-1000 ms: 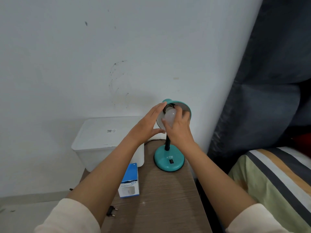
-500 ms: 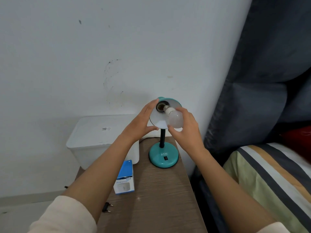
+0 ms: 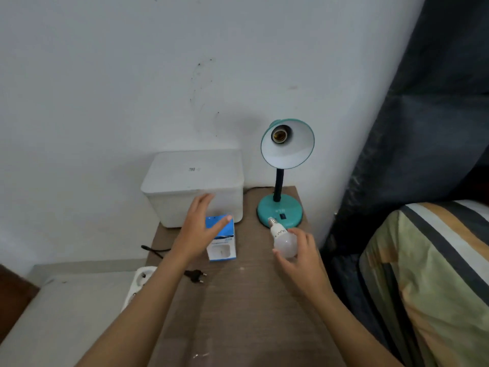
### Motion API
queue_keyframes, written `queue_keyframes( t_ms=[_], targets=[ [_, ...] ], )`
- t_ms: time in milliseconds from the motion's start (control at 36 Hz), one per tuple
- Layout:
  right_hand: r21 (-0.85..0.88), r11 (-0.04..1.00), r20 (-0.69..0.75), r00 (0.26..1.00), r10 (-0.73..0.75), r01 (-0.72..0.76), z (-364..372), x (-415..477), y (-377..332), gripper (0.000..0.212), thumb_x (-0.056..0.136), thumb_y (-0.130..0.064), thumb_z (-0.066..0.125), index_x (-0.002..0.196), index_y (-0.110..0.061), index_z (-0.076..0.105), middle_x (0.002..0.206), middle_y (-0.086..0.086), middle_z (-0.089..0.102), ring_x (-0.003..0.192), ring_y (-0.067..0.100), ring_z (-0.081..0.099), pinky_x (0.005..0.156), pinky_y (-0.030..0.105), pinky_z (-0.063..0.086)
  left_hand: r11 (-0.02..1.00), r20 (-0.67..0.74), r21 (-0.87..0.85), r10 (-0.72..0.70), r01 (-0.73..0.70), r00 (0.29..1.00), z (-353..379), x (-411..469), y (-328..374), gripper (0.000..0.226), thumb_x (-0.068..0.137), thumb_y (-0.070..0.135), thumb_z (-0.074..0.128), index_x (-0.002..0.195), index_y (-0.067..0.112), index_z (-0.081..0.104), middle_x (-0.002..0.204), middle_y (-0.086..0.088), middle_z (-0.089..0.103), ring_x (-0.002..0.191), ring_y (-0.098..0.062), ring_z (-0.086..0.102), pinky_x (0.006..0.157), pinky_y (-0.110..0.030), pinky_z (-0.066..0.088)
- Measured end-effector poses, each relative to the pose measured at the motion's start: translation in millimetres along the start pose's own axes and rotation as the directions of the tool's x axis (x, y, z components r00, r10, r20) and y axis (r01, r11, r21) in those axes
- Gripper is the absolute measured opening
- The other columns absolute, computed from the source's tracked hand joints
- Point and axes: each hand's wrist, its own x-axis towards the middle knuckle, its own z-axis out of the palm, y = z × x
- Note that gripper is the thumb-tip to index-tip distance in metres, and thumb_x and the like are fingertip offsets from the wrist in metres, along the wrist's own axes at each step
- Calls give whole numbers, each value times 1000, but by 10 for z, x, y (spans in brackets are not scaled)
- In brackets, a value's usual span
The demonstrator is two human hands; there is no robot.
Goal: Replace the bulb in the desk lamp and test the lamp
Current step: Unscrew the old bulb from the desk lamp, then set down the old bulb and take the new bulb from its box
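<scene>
Fingertips [image 3: 296, 235] of the right hand [image 3: 304, 260] are being wrapped around the frosted globe of the old bulb [image 3: 284, 241], which is being held just above the wooden tabletop [image 3: 251, 313] with its screw cap pointing up toward the teal base of the desk lamp [image 3: 280, 210]. The left hand [image 3: 197, 231] is being held open and flat, fingers spread, gripping nothing, over the blue bulb box [image 3: 222, 242] lying in front of the white container [image 3: 195, 186]. The socket [image 3: 280, 135] inside the tilted shade is being left empty. The black plug [image 3: 195, 276] is lying loose near the table's left edge, beside a white power strip [image 3: 140, 282]. Risk is being judged here: a round bulb being set down unsupported could roll off and break, and the box could be nudged away by a hurried reach.
</scene>
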Motion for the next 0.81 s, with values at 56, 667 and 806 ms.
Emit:
queue_keyframes(
  t_ms=[56,667,806],
  targets=[
    [-20,997,59,996,70,-69,87,-77,59,52,81,-33,68,126,-24,44,122,0,42,100,11,47,81,24,40,996,36,69,-62,60,997,-20,-134,-134,80,77,46,69,141,16,32,143,5,29,134,-12,30,106,-24,27],
    [-90,992,226,968,106,-88,349,-37,183,76,83,-41,64,146,-22,25,151,3,28,137,20,31,110,34,29,966,218,-12,-249,257,944,148,-173,-453,95,75,36,74,147,16,15,151,-5,26,137,-18,27,112,-36,26],
    [-55,996,147,987,-68,77,392,143,-41,61,87,-32,62,142,-19,37,147,-3,33,135,12,33,107,22,24,965,204,-36,-249,261,947,141,-172,-496,96,74,37,75,147,18,15,150,0,28,137,-16,27,111,-33,26]
  ],
)
